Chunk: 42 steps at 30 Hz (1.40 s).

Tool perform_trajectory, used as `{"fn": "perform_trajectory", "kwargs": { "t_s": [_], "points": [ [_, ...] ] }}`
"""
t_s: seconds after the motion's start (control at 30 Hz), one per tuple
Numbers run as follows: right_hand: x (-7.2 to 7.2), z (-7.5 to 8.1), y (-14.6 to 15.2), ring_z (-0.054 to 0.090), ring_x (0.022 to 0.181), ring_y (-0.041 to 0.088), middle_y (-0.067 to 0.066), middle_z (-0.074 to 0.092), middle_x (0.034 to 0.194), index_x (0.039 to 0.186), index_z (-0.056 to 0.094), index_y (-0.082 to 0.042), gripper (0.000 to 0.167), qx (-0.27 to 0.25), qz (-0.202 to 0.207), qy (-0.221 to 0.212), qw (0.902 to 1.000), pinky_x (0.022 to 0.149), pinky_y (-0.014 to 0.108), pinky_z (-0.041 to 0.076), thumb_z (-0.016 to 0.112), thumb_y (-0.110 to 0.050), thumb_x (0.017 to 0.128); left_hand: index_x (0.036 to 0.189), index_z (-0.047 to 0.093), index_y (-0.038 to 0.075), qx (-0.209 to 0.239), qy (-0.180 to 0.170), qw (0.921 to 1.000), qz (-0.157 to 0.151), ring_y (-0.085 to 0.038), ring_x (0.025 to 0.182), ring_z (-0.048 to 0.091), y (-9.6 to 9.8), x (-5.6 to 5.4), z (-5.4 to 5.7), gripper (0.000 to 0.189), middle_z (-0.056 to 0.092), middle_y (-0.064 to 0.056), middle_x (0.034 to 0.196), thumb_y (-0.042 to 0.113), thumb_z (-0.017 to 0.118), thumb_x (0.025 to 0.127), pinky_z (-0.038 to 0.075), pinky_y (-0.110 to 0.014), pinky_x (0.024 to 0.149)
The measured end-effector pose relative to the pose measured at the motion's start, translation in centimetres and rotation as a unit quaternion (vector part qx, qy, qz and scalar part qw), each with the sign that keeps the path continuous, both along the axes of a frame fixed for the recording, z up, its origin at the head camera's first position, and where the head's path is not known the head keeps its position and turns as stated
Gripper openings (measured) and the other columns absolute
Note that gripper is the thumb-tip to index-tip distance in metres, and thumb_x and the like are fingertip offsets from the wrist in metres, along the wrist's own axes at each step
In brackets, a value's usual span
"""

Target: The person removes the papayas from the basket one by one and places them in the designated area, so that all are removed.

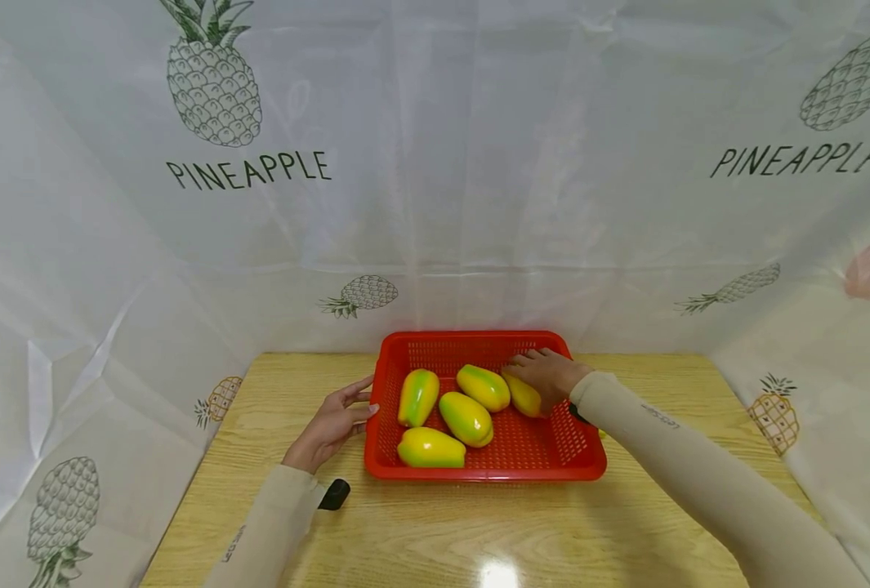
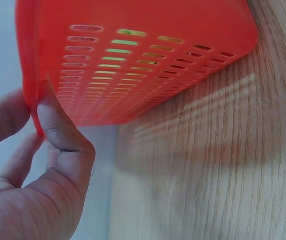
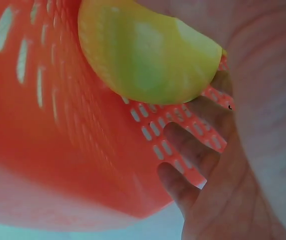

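Observation:
A red plastic basket [image 1: 479, 474] stands on the table holding several glossy yellow-green papayas, among them one papaya [image 1: 418, 398] at the left and one papaya [image 1: 467, 419] in the middle. My left hand [image 1: 335, 425] pinches the basket's left rim, the thumb on the near side and fingers behind, as the left wrist view shows. Inside the basket's right part, my right hand [image 1: 548, 376] holds another papaya [image 3: 153, 55]. Its thumb side is above the fruit, partly cut off in the right wrist view, while the lower fingers [image 3: 190, 145] spread past it over the slotted basket.
The basket sits on a wooden table [image 1: 435, 531] near its back edge. Behind it hangs a pale sheet [image 1: 479, 204] with pineapple prints, which also runs along both sides. A small yellow-green bit [image 1: 601, 434] shows just beyond the basket's right rim.

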State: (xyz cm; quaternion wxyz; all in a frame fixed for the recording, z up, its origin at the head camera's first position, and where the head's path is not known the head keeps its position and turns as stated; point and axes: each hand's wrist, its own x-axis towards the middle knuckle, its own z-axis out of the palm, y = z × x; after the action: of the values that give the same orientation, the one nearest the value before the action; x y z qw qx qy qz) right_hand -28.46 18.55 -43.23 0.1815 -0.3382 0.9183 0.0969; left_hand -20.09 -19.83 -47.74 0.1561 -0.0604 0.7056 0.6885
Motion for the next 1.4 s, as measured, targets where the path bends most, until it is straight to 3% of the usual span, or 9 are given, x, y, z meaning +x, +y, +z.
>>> {"fn": "perform_trajectory", "kwargs": {
  "t_s": [0.27, 0.6, 0.87, 1.1, 1.4],
  "points": [
    [0.2, -0.5, -0.1, 0.048, 0.14, 0.044, 0.014, 0.052, 0.148, 0.147, 0.052, -0.013, 0.087, 0.002, 0.003, 0.011, 0.9999, 0.119, 0.06, 0.037, 0.098, -0.018, 0.073, 0.163, 0.041, 0.009, -0.001, 0.0, 1.0, -0.001, -0.018, 0.097, 0.065, 0.1, 0.0, 0.0, 0.065, 0.049, -0.026, 0.146, 0.0, 0.063, 0.103, 0.059, -0.028, 0.082],
    [0.7, -0.5, 0.1, 0.047, 0.143, 0.041, 0.013, 0.051, 0.154, 0.149, 0.05, -0.011, 0.093, 0.01, 0.004, 0.022, 0.9997, 0.121, 0.058, 0.036, 0.099, -0.015, 0.07, 0.163, 0.042, 0.009, -0.007, -0.003, 0.9999, 0.009, -0.018, 0.098, 0.066, 0.2, 0.1, 0.1, 0.064, 0.051, -0.025, 0.145, -0.001, 0.064, 0.103, 0.06, -0.029, 0.083],
    [1.3, 0.4, 0.5, 0.046, 0.142, 0.043, 0.015, 0.051, 0.152, 0.15, 0.05, -0.007, 0.093, -0.004, 0.012, 0.03, 0.9995, 0.12, 0.058, 0.036, 0.099, -0.018, 0.072, 0.163, 0.041, 0.008, -0.004, -0.001, 1.0, 0.006, -0.018, 0.099, 0.066, 0.2, 0.2, 0.1, 0.065, 0.051, -0.025, 0.146, -0.002, 0.063, 0.103, 0.06, -0.029, 0.083],
    [2.4, 1.9, 1.3, 0.045, 0.144, 0.045, 0.018, 0.048, 0.157, 0.155, 0.047, -0.003, 0.097, -0.049, 0.042, 0.081, 0.9946, 0.118, 0.061, 0.038, 0.098, -0.02, 0.074, 0.163, 0.042, 0.009, -0.005, -0.003, 0.9999, 0.009, -0.016, 0.095, 0.066, 0.0, 0.1, -0.1, 0.064, 0.049, -0.025, 0.146, -0.001, 0.064, 0.103, 0.06, -0.028, 0.08],
    [3.7, 2.8, 3.6, 0.047, 0.139, 0.046, 0.02, 0.049, 0.156, 0.155, 0.046, -0.002, 0.098, -0.141, 0.064, 0.156, 0.9756, 0.117, 0.063, 0.037, 0.098, -0.025, 0.075, 0.164, 0.04, 0.008, 0.003, -0.003, 1.0, 0.005, -0.014, 0.095, 0.067, 0.0, -0.1, -0.3, 0.064, 0.048, -0.025, 0.147, 0.0, 0.063, 0.104, 0.058, -0.024, 0.077]
  ]
}}
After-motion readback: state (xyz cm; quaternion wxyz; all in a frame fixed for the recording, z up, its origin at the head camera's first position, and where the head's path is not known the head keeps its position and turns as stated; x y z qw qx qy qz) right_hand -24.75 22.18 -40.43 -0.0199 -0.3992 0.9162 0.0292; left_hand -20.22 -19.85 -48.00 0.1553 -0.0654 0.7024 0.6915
